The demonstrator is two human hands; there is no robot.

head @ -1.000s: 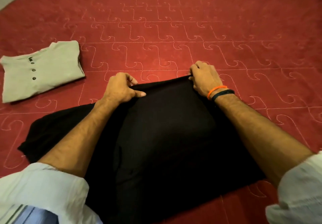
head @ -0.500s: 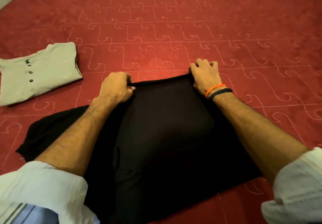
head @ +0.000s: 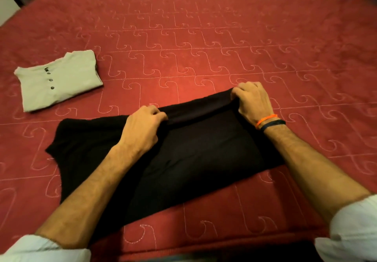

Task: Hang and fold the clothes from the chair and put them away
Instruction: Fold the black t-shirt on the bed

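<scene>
On the red quilted bed (head: pixel 224 37), the black garment (head: pixel 193 159) lies spread before the person, mid-fold; the left hand (head: pixel 142 127) and right hand (head: pixel 253 100) each pinch its far edge. A folded pale shirt (head: pixel 59 80) lies finished, well apart at left. Hanging and putting away remain. The chair is out of view, and the garment's type is probably unreadable in black.

A garment (head: pixel 204 159) lies on the bed (head: pixel 224 37) nearest the person (both hands at its far edge); a folded shirt (head: pixel 61 82) lies behind-left, apart.
</scene>
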